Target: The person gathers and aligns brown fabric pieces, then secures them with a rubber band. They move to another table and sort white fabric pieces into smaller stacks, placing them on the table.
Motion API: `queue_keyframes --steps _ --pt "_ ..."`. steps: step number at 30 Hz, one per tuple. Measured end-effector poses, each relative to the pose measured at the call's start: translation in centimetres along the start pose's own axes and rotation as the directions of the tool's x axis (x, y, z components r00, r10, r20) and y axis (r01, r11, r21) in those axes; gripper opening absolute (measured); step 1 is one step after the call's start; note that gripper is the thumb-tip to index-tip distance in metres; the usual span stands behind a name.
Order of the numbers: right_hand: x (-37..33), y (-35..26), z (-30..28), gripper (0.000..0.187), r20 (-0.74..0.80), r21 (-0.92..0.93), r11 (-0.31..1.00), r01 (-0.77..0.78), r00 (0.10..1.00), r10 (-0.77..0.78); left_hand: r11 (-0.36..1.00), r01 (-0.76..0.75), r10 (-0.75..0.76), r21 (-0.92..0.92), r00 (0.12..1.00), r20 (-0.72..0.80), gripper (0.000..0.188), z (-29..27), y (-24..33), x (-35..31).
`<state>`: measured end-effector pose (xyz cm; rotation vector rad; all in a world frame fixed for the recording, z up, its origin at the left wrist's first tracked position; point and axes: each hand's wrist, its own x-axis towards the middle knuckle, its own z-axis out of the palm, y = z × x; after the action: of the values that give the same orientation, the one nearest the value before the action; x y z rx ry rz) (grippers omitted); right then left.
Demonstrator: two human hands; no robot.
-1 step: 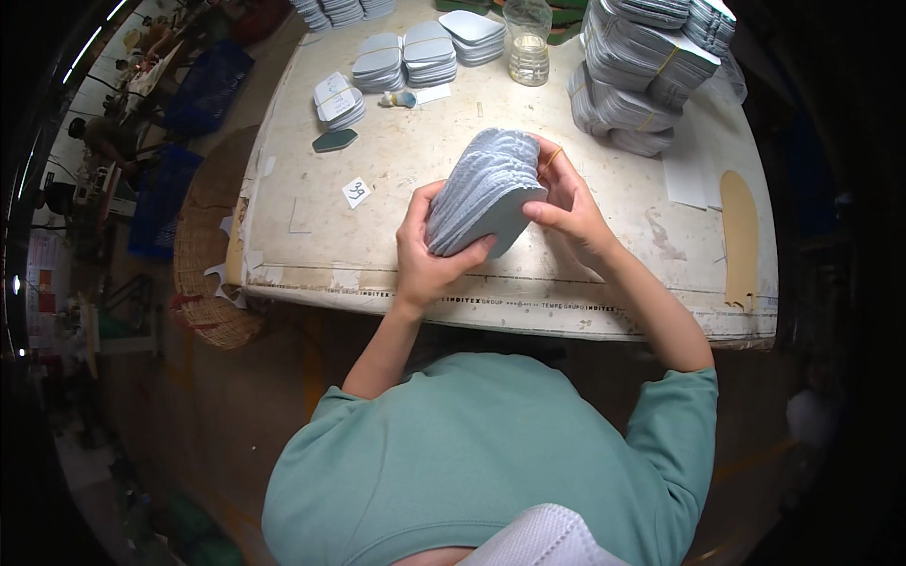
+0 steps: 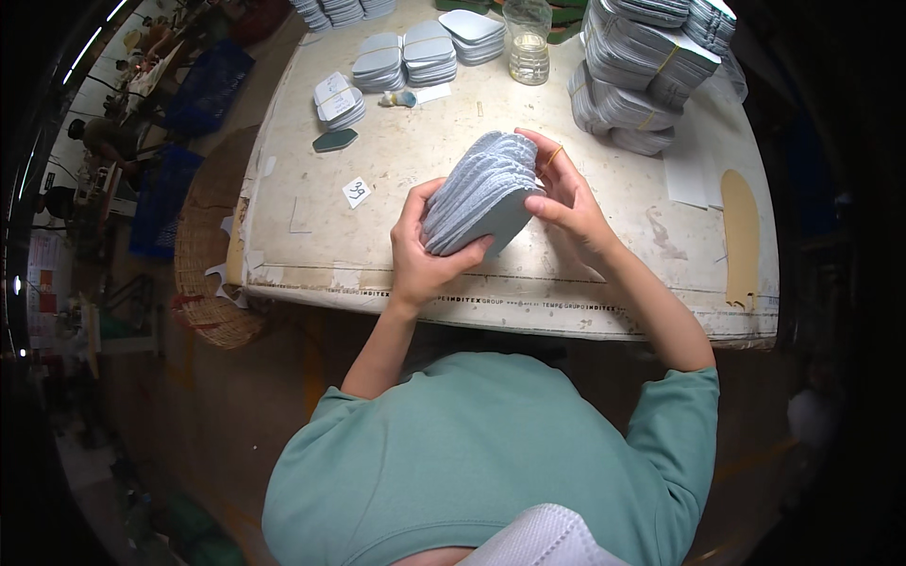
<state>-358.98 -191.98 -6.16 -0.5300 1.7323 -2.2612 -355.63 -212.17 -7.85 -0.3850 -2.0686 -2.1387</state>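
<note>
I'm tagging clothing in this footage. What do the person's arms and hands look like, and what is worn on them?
Both forearms are bare below teal-green sleeves pushed up near the elbows. The left hand and right hand wear no gloves. A thin yellowish band, seemingly a rubber band, loops over the right hand's fingers.

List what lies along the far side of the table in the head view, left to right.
Small stack with a paper slip → two banded grey stacks → loose fanned stack → glass jar → tall banded bundles.
</note>
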Motion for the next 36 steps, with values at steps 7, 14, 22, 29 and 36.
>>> queue_keyframes --steps 7,14,22,29,36 --pt "0.0 1.7 -0.3 0.066 -0.156 -0.036 0.990 -0.139 0.979 0.132 0.930 -0.087 0.041 0.358 0.990 0.135 0.084 -1.7 -0.9 0.1" --pt "0.0 2.9 1.0 0.074 -0.274 0.065 0.996 -0.057 0.959 0.073 0.891 -0.162 0.094 0.424 0.980 0.176 0.107 -1.4 -1.9 0.0" --pt "-0.2 2.4 1.3 0.081 -0.057 -0.444 0.877 0.186 0.970 -0.235 0.981 -0.082 0.068 0.175 0.994 0.084 0.122 -1.5 -2.6 -0.1" --pt "-0.7 2.6 1.1 0.069 0.142 -0.724 0.633 0.276 0.957 -0.255 0.945 -0.150 0.121 0.291 0.986 0.115 0.120 -1.6 -2.4 -0.5" --pt "-0.4 3.2 1.3 0.070 -0.130 -0.171 0.984 -0.054 0.991 0.032 0.915 -0.145 0.097 0.377 0.985 0.143 0.119 -1.5 -2.3 -0.3"
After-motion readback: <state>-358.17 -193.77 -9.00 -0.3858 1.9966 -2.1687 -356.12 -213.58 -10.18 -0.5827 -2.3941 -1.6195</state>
